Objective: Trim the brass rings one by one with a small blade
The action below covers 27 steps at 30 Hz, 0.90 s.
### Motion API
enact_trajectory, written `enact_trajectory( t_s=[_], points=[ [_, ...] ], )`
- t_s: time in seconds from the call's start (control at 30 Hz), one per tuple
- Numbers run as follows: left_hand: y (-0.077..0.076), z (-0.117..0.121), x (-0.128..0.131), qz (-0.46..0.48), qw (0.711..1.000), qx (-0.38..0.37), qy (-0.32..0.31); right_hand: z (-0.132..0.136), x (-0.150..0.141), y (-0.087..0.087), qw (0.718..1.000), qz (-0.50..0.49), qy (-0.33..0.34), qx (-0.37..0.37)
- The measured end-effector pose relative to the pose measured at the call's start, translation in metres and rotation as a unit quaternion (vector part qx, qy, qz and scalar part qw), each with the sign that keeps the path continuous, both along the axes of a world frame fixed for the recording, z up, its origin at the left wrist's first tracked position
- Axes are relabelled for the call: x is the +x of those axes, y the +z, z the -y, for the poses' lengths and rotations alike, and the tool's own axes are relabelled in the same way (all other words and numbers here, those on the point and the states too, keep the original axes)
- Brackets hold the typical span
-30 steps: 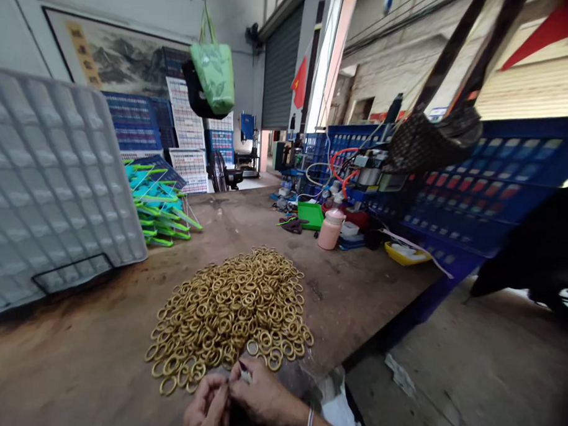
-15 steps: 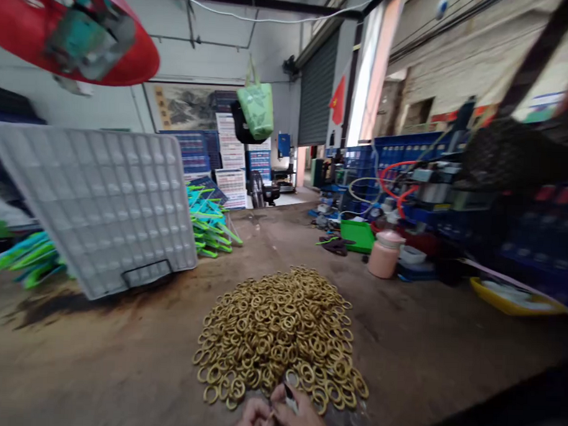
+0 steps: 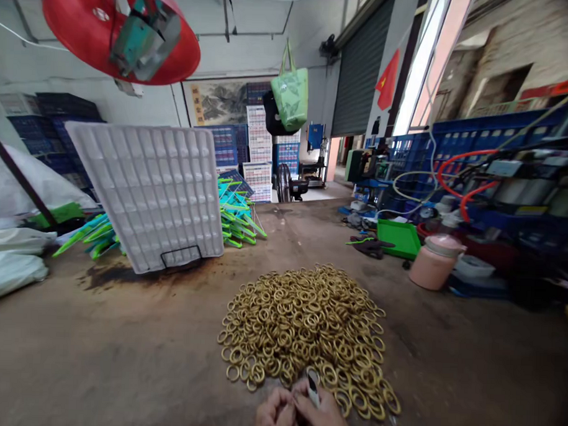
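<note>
My left hand (image 3: 275,414) and my right hand (image 3: 322,415) meet at the bottom edge of the view, at the near side of a heap of brass-coloured rings (image 3: 303,319). Between the fingers of my right hand sits a small slim tool (image 3: 313,389) with a pale, shiny body and a dark tip pointing up; its exact kind is unclear. My left hand is closed, its curled fingers touching those of my right. Whatever it pinches is hidden. Loose rings lie close around both hands on the brown tabletop (image 3: 176,352).
A ribbed grey panel (image 3: 154,196) leans upright at the left, with green and blue hangers (image 3: 239,221) behind it. A red lamp shade (image 3: 85,26) hangs above. On the right stand a pink jar (image 3: 434,265), a green tray (image 3: 398,239) and red hoses (image 3: 465,204).
The view has turned left, so the heap, panel and jar appear further right. Both hands stay together by the rings, and the slim tool remains in my right hand.
</note>
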<state>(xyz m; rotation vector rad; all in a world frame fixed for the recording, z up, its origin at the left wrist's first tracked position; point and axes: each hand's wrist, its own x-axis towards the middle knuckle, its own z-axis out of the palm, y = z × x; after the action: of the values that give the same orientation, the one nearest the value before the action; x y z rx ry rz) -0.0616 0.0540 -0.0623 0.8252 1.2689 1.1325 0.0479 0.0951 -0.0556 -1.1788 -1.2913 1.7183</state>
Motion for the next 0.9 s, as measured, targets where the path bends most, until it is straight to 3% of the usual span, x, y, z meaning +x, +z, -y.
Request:
enact_trajectory(
  t_s=[0.03,0.2,0.53,0.67,0.77,0.9],
  points=[
    [0.009,0.004,-0.001,-0.003,1.000,-0.012,-0.028,0.004,-0.001,0.005,1.000,-0.010,-0.007,-0.011],
    [0.043,0.016,-0.004,0.018,0.999,-0.021,-0.032,0.015,0.000,0.030,0.997,-0.030,0.018,-0.067],
    [0.051,0.019,-0.009,0.107,0.993,-0.037,-0.037,0.016,0.001,0.032,1.000,0.002,0.022,-0.011],
    [0.052,0.019,-0.010,0.138,0.989,-0.040,-0.030,0.017,0.003,0.031,0.994,0.084,0.016,0.062],
    [0.051,0.020,-0.010,0.143,0.989,-0.037,-0.011,0.021,0.005,0.034,0.957,0.215,0.051,0.186],
    [0.048,0.021,-0.009,0.108,0.994,-0.023,-0.005,0.029,0.007,0.038,0.872,0.384,0.127,0.277]
  ],
)
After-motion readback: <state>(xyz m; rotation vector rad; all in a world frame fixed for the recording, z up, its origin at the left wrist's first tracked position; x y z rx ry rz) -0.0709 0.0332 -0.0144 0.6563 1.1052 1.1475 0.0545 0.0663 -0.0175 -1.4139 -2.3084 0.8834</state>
